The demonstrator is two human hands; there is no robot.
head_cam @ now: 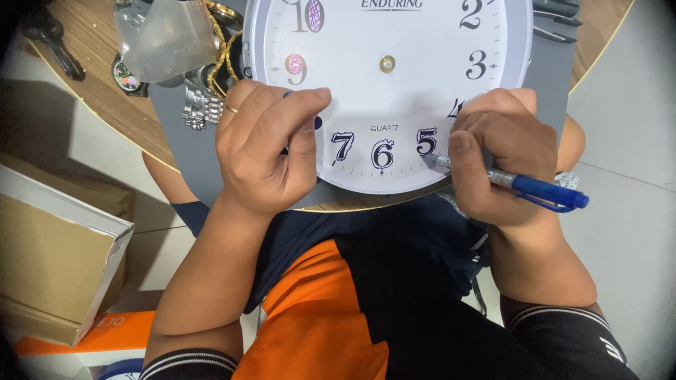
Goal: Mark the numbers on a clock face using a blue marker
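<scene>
A round white clock face [415,91] with black numerals and a brass centre hub lies on a grey mat on a wooden table. My left hand [264,144] rests on its lower left rim, with its fingers closed over the numeral there and a ring on one finger. My right hand [493,155] grips a blue pen [524,186], its tip touching the dial just right of the lowest right numeral. Two numerals at the left are filled in with pink and purple.
At the table's upper left lie a clear plastic bag [165,35], a gold chain, a metal watch band [201,105] and a wristwatch [127,76]. Cardboard boxes [56,253] stand on the floor at left. Pens lie at the top right [556,21].
</scene>
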